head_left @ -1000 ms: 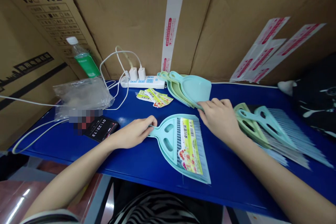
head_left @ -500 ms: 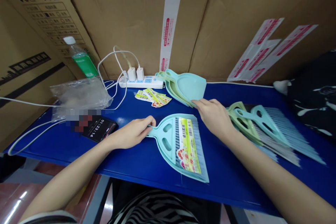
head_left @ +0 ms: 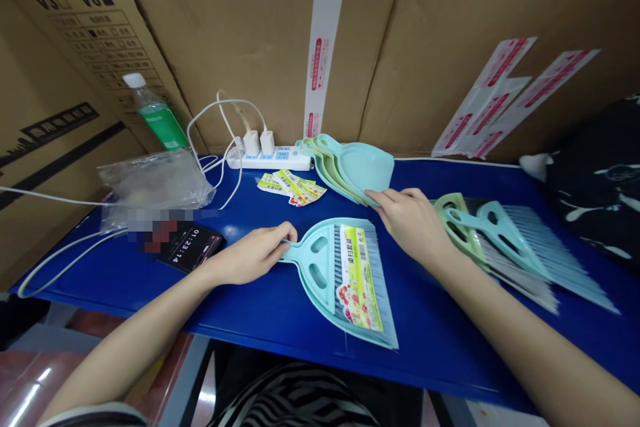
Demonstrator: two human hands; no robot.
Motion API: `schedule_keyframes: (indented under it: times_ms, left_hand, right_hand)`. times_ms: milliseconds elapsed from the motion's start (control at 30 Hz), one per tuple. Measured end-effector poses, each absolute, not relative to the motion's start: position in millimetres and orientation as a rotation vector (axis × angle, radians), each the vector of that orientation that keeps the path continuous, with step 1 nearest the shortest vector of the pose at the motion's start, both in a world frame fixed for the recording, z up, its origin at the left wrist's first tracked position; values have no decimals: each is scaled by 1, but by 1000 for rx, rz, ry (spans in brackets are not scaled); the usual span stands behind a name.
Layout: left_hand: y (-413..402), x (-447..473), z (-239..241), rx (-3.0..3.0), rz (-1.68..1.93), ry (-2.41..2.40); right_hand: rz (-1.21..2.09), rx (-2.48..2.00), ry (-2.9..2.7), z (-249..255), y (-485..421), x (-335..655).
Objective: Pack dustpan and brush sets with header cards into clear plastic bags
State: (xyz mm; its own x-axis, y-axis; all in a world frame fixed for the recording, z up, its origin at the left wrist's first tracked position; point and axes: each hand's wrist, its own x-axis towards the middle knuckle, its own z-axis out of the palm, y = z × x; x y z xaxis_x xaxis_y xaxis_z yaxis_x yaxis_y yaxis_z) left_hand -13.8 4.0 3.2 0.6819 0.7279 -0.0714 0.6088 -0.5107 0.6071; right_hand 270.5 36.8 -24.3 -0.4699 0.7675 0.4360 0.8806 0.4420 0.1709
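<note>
My left hand (head_left: 257,252) is closed around the handle end of a light blue dustpan (head_left: 325,310). A light blue brush (head_left: 319,255) lies in that dustpan, its bristles toward the right under a yellow-green and white label card (head_left: 359,280). My right hand (head_left: 407,220) pinches the near corner of the top light blue dustpan (head_left: 367,167) in a fanned stack. Green dustpans (head_left: 331,165) show beneath it. Right of this hand lie a green brush (head_left: 459,223) with greyish bristles and a light blue brush (head_left: 515,240), overlapping on the blue table (head_left: 430,347).
Several label cards (head_left: 295,187) lie before a white power strip (head_left: 280,158) with plugged-in chargers and cables. At left are a phone (head_left: 193,247), a clear plastic bag (head_left: 155,180) and a bottle (head_left: 163,120). Cardboard (head_left: 250,47) stands behind; dark patterned fabric (head_left: 600,173) is at right.
More green shows under the top dustpan in the stack. At right the green brush sits slightly differently, and blue bristles below it no longer show. My left hand has kept its hold.
</note>
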Motion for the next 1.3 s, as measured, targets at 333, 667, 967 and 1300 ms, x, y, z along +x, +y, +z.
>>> schedule_keyframes:
  times_ms: [333, 667, 967, 1300]
  left_hand:
    - [5, -14, 4, 2289, 264, 1029]
    - [5, -14, 4, 2291, 255, 1034]
    - [5, -14, 2, 2308, 263, 1010]
    - [4, -13, 1, 2306, 269, 1023]
  right_hand:
    - [-570, -1386, -2410, -26, 34, 279]
    - [-668, -1450, -2408, -26, 34, 282]
    - [-694, -1436, -2395, -26, 35, 285]
    - [-420, -962, -2569, -17, 7, 252]
